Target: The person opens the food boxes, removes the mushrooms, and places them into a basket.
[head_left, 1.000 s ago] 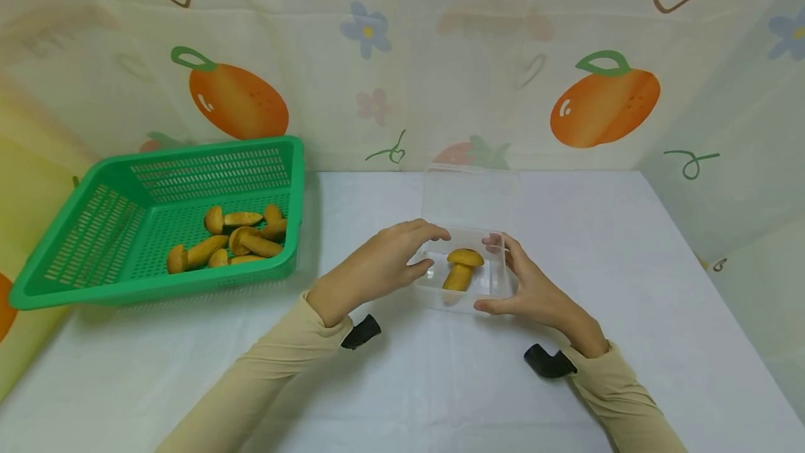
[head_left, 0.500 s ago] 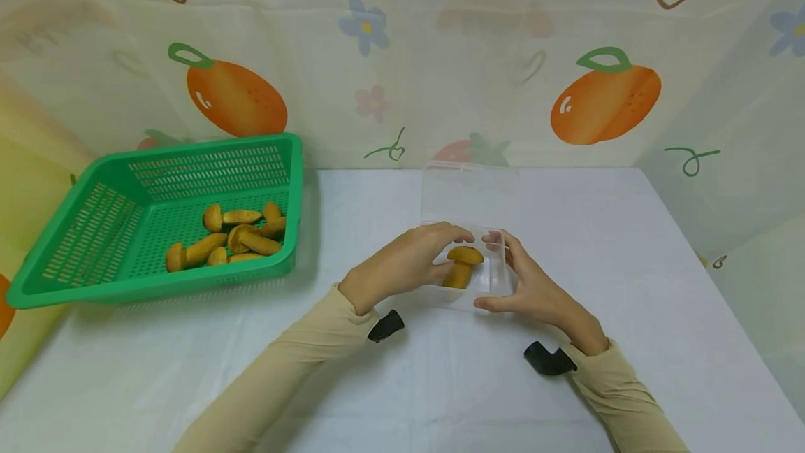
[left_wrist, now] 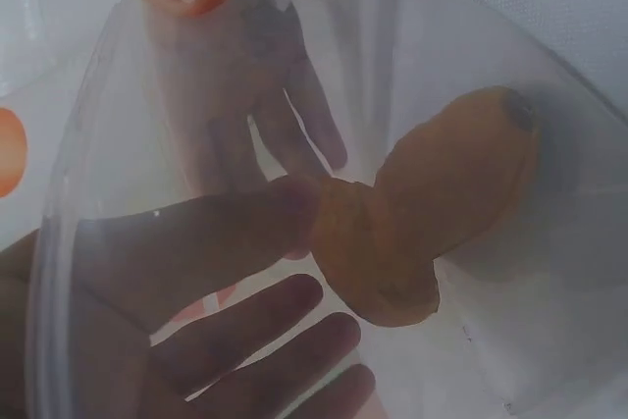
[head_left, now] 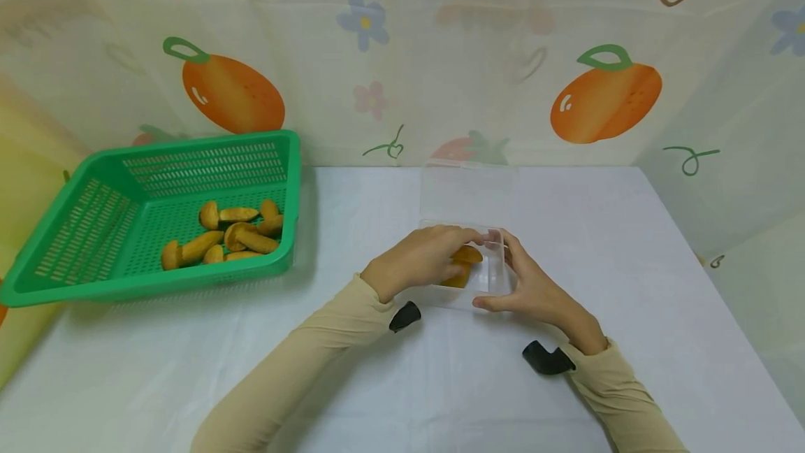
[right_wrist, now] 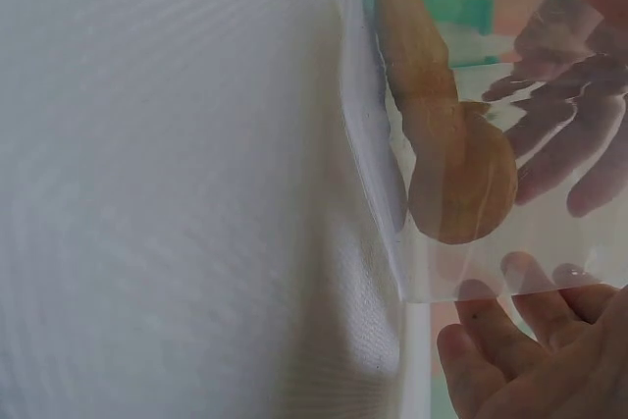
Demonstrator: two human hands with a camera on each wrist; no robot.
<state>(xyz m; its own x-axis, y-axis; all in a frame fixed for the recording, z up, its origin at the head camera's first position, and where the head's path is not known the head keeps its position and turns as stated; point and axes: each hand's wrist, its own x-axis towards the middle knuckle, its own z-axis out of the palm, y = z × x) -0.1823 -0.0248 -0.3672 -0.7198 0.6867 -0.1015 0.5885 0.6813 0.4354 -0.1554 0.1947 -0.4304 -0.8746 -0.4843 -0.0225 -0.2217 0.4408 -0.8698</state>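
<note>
Mushroom [head_left: 468, 255] lies in clear box [head_left: 493, 278] under curled left hand [head_left: 418, 261]; right hand [head_left: 534, 289] grips box.

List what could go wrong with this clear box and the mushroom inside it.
The clear box is light; the left hand over it and the right hand at its side could tip or slide it, rolling the loose mushroom out. The lid lies apart behind, so nothing covers the box.
</note>
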